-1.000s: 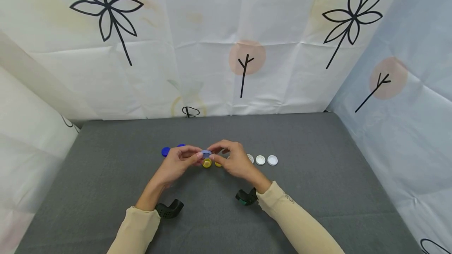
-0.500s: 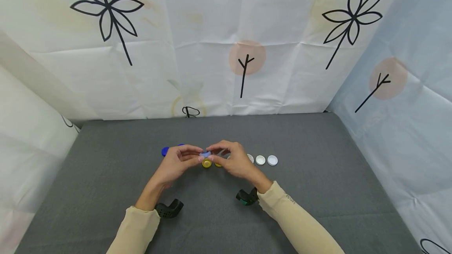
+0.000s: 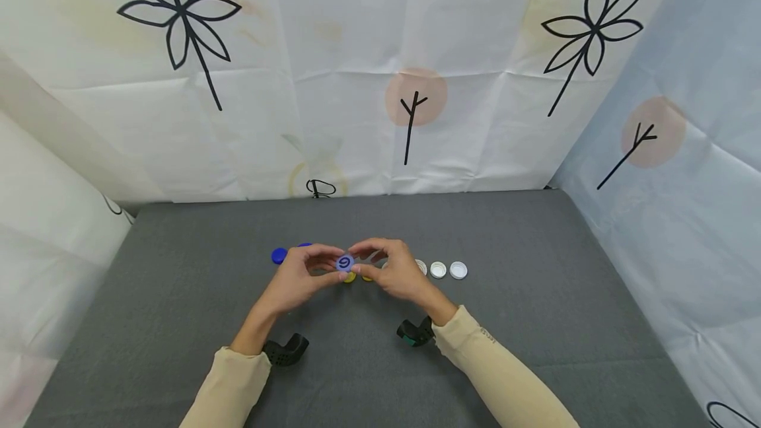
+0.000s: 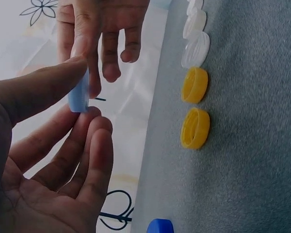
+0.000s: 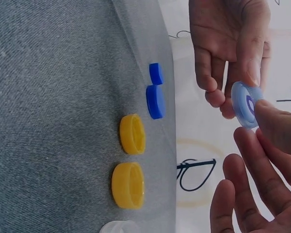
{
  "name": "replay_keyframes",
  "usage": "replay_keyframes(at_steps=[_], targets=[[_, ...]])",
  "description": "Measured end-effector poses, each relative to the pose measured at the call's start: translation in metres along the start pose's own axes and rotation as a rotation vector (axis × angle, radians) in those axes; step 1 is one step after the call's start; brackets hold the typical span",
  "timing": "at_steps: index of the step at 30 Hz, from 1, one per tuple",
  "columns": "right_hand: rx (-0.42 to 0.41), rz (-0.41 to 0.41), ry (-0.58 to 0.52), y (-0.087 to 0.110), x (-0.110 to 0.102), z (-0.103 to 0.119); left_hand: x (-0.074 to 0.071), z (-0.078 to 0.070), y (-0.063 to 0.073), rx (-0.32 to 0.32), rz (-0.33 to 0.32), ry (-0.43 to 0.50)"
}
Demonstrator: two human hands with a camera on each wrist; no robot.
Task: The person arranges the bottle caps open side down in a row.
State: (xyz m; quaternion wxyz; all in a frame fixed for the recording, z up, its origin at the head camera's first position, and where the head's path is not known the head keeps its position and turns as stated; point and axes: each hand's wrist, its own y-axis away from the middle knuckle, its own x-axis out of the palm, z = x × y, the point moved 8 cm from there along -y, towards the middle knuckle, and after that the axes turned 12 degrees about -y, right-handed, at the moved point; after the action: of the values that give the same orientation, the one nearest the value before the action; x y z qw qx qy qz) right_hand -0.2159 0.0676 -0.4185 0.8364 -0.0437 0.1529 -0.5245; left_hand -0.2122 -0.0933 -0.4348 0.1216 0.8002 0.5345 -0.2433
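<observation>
A light blue bottle cap (image 3: 345,263) is held up above the table, between both hands. Its flat top, with a dark swirl-like mark, faces the head camera. My left hand (image 3: 302,276) pinches it from the left by thumb and fingertips. From the right, my right hand (image 3: 395,271) pinches the opposite edge, its other fingers spread apart in the right wrist view. Just below the hands lie two yellow caps (image 4: 196,128), hollow side visible in the wrist views. To the left of my left hand are two dark blue caps (image 5: 155,102), one partly hidden in the head view.
Several white caps (image 3: 438,270) continue the row to the right, one mostly hidden behind my right hand. Grey cloth covers the table (image 3: 505,322). Printed white fabric (image 3: 357,104) hangs behind and at both sides.
The light blue cap has been turned so that its marked top now faces the head camera. My left thumb has shifted slightly lower; the right hand stays nearly in place.
</observation>
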Motion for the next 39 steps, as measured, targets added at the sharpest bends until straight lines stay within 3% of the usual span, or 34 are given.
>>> replay_keyframes(at_steps=[8, 14, 21, 26, 39], targets=[[0.032, -0.002, 0.046, -0.001, -0.001, -0.009, -0.011, 0.005, -0.006, -0.043, -0.155, -0.294], [0.053, 0.016, 0.121, -0.004, 0.0, -0.018, -0.015, 0.018, -0.015, -0.075, -0.219, -0.423], [0.112, 0.059, 0.283, -0.008, 0.006, -0.034, -0.015, 0.034, -0.026, -0.102, -0.227, -0.56], [0.129, 0.089, 0.336, -0.011, 0.01, -0.041, -0.016, 0.039, -0.029, -0.103, -0.227, -0.653], [0.1, 0.106, 0.422, -0.011, 0.014, -0.043, -0.014, 0.043, -0.032, -0.118, -0.179, -0.689]])
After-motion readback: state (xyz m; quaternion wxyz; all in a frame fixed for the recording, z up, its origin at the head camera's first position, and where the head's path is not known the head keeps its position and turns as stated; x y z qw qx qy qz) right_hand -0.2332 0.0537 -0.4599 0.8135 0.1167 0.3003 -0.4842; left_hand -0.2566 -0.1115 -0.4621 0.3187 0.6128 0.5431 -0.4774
